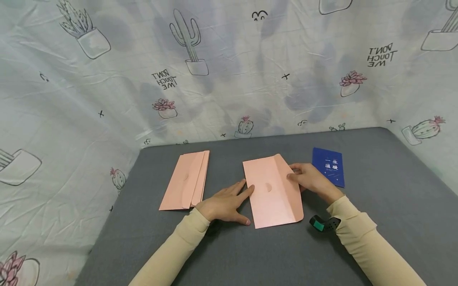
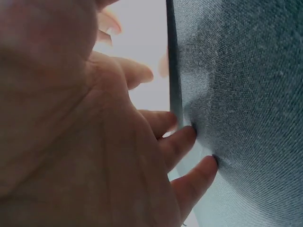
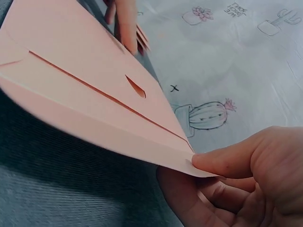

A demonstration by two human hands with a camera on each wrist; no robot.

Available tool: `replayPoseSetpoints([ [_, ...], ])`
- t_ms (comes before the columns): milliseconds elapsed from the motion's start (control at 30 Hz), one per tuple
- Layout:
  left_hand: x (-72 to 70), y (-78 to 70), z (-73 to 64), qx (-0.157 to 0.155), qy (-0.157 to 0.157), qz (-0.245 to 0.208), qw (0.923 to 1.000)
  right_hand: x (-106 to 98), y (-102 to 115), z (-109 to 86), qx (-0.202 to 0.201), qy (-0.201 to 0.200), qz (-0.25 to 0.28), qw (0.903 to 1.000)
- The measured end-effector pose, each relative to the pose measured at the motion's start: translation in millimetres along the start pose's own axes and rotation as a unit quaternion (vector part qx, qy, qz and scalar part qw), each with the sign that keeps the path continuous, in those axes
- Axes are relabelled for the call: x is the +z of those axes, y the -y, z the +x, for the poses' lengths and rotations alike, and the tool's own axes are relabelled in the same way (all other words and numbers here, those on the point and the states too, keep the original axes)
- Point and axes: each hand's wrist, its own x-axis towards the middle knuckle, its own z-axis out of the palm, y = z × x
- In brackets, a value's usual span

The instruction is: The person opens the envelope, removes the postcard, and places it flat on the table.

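Note:
A pink paper envelope (image 1: 266, 204) lies in the middle of the grey table, its flap (image 1: 290, 188) unfolded toward the right. My right hand (image 1: 315, 179) pinches the flap's edge, thumb above and fingers beneath, as the right wrist view shows. That view also shows the flap (image 3: 109, 139) raised off the cloth and a half-moon cut (image 3: 136, 88) in the envelope's body. With fingers spread, my left hand (image 1: 227, 202) rests at the envelope's left side, its index fingertip touching the left edge. In the left wrist view, fingertips of the left hand (image 2: 118, 127) meet the grey cloth.
To the left lies a stack of pink envelopes (image 1: 182, 180), close beside the left wrist. A dark blue card (image 1: 330, 169) with white characters sits behind the right hand. A black band with a green piece (image 1: 323, 224) hangs at the right wrist. Patterned cloth (image 1: 229, 79) walls the table's back and sides.

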Motion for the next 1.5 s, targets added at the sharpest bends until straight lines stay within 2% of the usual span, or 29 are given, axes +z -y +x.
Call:
replayPoseSetpoints([
  [133, -0.1, -0.8, -0.3, -0.010, -0.001, -0.002, 0.9999, -5.8, 1.2, -1.7, 0.003, -0.007, 0.000, 1.0000],
  [433, 1.4, -0.6, 0.9, 0.001, -0.011, 0.020, 0.9997, -21.2, 2.1, -4.9, -0.002, -0.021, -0.005, 0.9998],
  [900, 3.6, 0.2, 2.4, -0.004, -0.009, 0.031, 0.9995, -46.1, 4.7, -18.3, 0.010, -0.064, 0.007, 0.9979],
  [1267, 3.9, 0.2, 2.4, -0.001, -0.012, 0.037, 0.9992, -55.6, 0.1, -19.4, -0.003, -0.129, 0.051, 0.9904],
  [1500, 4.7, 1.2, 2.6, -0.002, -0.009, 0.036, 0.9993, -70.0, -4.0, -25.5, -0.002, -0.164, 0.041, 0.9857],
])
